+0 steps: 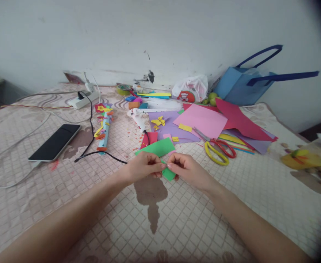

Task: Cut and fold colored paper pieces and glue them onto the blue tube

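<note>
My left hand (146, 166) and my right hand (186, 168) meet above the tablecloth, thumbs and fingertips pinched on a small green piece (169, 174). It hangs between them, partly covered by the fingers. Just behind my hands lies a larger green strip (160, 147). Beyond that strip are a red piece (152, 138), a purple sheet (164, 126) with yellow cut-outs (158, 122) on it, and a pink sheet (201, 119). Scissors (217, 151) with yellow and red handles rest to the right, blades partly over the pink sheet.
On the left are a phone (54, 143), a power strip (85, 99), cables and a decorated blue stick (105, 129). A white glue gun (137, 119) lies behind my hands. Farther right stand a blue bag (238, 86) and a clear container (308, 157).
</note>
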The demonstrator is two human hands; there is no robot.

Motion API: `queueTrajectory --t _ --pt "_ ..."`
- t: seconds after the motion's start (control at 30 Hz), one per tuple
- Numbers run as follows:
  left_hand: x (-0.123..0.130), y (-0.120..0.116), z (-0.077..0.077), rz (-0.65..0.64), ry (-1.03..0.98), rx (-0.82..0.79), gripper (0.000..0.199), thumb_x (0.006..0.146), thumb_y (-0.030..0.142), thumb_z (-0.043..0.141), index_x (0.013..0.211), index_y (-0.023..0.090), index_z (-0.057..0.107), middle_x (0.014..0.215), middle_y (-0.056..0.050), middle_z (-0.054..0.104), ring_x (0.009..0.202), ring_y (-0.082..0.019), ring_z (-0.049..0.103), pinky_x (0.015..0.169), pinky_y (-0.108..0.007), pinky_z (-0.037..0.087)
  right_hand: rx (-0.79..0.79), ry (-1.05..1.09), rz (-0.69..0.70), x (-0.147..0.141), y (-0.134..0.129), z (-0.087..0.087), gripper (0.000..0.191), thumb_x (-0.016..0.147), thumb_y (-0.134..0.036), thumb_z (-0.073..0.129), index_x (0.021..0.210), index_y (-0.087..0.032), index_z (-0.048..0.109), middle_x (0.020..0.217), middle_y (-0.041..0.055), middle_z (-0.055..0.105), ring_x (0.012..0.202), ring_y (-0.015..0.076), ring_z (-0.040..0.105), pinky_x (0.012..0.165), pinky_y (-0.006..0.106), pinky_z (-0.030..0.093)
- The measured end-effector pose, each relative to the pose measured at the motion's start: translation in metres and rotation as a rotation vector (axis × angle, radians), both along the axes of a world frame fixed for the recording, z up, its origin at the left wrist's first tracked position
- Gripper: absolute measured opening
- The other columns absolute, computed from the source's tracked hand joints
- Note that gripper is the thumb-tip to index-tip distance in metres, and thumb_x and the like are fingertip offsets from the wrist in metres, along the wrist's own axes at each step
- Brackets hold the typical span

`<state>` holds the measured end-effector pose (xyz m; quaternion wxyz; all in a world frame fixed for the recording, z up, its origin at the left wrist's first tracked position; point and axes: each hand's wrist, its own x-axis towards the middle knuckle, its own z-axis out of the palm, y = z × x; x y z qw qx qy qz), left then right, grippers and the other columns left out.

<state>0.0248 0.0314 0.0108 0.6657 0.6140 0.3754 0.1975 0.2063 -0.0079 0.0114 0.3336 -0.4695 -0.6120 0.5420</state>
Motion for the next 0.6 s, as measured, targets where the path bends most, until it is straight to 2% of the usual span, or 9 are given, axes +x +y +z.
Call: queueTrajectory --t 0.17,0.37,0.6 --pt "-0.0016 0.0007 -0.0015 -0.075 -0.001 -0.082 0.025 0.069 0.037 0.067 0.07 0.013 0.061 0.062 0.0 0.065 0.056 -0.009 0.06 0.058 -0.021 0.048 0.013 0.009 -0.022 0.0007 0.0009 0.002 0.018 0.084 -0.029 0.051 0.07 -0.018 0.048 0.065 -0.0033 0.045 0.056 0.0076 0.048 0.048 0.02 0.043" --pt "-0.0012 0.001 -0.0033 -0.073 0.012 0.003 0.022 0.068 0.033 0.068 0.067 0.013 0.059 0.061 0.0 0.063 0.055 -0.009 0.059 0.055 -0.019 0.046 0.001 0.006 -0.039 -0.0003 0.0002 0.0029 0.018 0.083 -0.029 0.052 0.069 -0.018 0.048 0.065 -0.0035 0.044 0.055 0.0074 0.047 0.047 0.02 0.043" --pt "-0.002 0.0004 -0.0042 -0.09 0.03 -0.002 0.02 0.067 0.031 0.068 0.065 0.013 0.059 0.058 0.001 0.061 0.055 -0.01 0.058 0.055 -0.021 0.045 -0.004 0.02 -0.048 0.0004 0.0012 0.002 0.018 0.082 -0.03 0.052 0.07 -0.018 0.048 0.065 -0.0039 0.044 0.055 0.0075 0.046 0.048 0.019 0.043"
